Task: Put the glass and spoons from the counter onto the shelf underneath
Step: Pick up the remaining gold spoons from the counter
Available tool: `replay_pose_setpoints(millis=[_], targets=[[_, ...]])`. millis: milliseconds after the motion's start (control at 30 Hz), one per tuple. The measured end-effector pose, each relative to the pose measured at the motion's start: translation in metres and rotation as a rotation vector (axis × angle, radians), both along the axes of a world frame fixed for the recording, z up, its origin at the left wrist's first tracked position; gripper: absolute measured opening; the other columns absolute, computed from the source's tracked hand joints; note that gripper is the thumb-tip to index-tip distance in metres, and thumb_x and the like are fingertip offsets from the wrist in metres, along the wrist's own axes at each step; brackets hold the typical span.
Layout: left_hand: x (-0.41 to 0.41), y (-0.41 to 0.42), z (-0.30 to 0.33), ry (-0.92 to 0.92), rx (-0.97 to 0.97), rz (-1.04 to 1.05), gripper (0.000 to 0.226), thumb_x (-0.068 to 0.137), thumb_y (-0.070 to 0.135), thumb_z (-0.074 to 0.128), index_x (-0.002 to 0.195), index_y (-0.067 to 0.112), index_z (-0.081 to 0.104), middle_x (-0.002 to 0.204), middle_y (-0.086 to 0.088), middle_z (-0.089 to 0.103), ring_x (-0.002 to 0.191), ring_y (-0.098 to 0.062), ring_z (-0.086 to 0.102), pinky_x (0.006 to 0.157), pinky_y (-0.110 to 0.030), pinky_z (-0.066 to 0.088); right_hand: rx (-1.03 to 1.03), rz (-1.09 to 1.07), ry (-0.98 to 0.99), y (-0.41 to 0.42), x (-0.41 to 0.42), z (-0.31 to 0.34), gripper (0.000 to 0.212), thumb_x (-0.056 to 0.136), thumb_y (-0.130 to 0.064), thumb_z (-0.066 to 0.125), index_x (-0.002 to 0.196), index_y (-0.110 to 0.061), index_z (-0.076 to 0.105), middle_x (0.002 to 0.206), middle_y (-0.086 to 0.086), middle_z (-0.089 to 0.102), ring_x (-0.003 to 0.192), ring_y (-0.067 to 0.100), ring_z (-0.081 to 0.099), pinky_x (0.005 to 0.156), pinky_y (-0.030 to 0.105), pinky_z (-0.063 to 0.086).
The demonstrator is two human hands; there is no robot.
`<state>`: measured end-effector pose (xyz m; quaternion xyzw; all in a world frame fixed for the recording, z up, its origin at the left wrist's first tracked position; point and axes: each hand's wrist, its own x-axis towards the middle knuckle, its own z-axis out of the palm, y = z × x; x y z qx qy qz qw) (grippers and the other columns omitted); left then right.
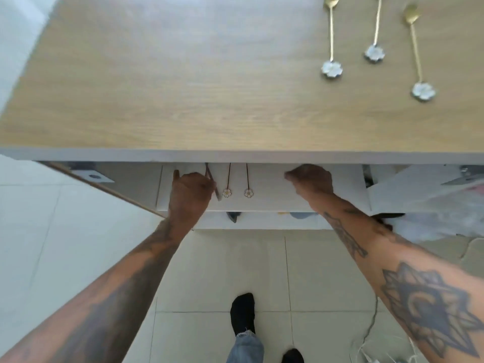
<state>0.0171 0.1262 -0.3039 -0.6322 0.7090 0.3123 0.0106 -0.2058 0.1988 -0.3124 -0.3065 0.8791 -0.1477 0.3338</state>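
Three gold spoons with white flower ends lie on the wooden counter (183, 87) at the far right: one spoon (331, 40), a second spoon (376, 30), a third spoon (417, 53). Below the counter's edge, two more flower spoons (228, 183) (247, 183) lie side by side on the white shelf (264, 197). My left hand (190, 192) is over the shelf's left part, closed on another spoon (211, 183) just left of those two. My right hand (310, 182) reaches under the counter to the right, fingers curled; whether it holds anything is hidden. No glass is visible.
An open cabinet door (104, 189) angles out at the left. A lower shelf (262, 221) holds dark items. Plastic wrap and paper (432, 213) lie at the right. A cable (372, 323) runs over the tiled floor near my feet.
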Motion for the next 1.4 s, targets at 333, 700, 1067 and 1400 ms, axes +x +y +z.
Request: replay_pose_setpoints(millis=[333, 700, 1067, 1400], targets=[[-0.012, 0.088, 0.177, 0.35, -0.087, 0.008, 0.013, 0.089, 0.027, 0.07, 0.08, 0.025, 0.079, 0.07, 0.008, 0.076, 0.062, -0.004, 0.071, 0.065, -0.029, 0.062, 0.197, -0.034, -0.275, 0.162, -0.055, 0.184, 0.013, 0.089, -0.027, 0.059, 0.086, -0.015, 0.062, 0.074, 0.006, 0.064, 0.06, 0.018, 0.056, 0.049, 0.022, 0.038], [-0.159, 0.014, 0.293, 0.157, -0.133, -0.122, 0.027, 0.088, 0.037, 0.059, 0.09, 0.014, 0.072, 0.106, -0.014, 0.076, 0.095, -0.026, 0.069, 0.077, -0.029, 0.05, -0.124, -0.125, -0.027, 0.078, -0.111, 0.312, 0.014, 0.082, -0.02, 0.055, 0.076, -0.018, 0.068, 0.068, 0.005, 0.067, 0.06, 0.02, 0.059, 0.055, 0.024, 0.043], [-0.256, -0.031, 0.243, -0.276, -0.155, -0.345, 0.066, 0.094, 0.063, 0.049, 0.125, 0.007, 0.067, 0.127, -0.015, 0.054, 0.111, -0.029, 0.064, 0.079, -0.038, 0.053, 0.039, -0.289, 0.011, -0.017, -0.113, 0.266, 0.047, 0.083, -0.037, 0.06, 0.121, -0.011, 0.07, 0.128, 0.012, 0.067, 0.118, 0.029, 0.065, 0.09, 0.029, 0.053], [-0.267, -0.041, 0.246, -0.263, -0.223, -0.404, 0.036, 0.099, -0.001, 0.042, 0.121, 0.004, 0.07, 0.12, -0.015, 0.068, 0.111, -0.031, 0.069, 0.086, -0.038, 0.057, 0.127, -0.262, 0.072, -0.042, -0.12, 0.261, 0.039, 0.087, -0.02, 0.053, 0.121, -0.009, 0.069, 0.128, 0.01, 0.067, 0.12, 0.028, 0.063, 0.095, 0.031, 0.054]])
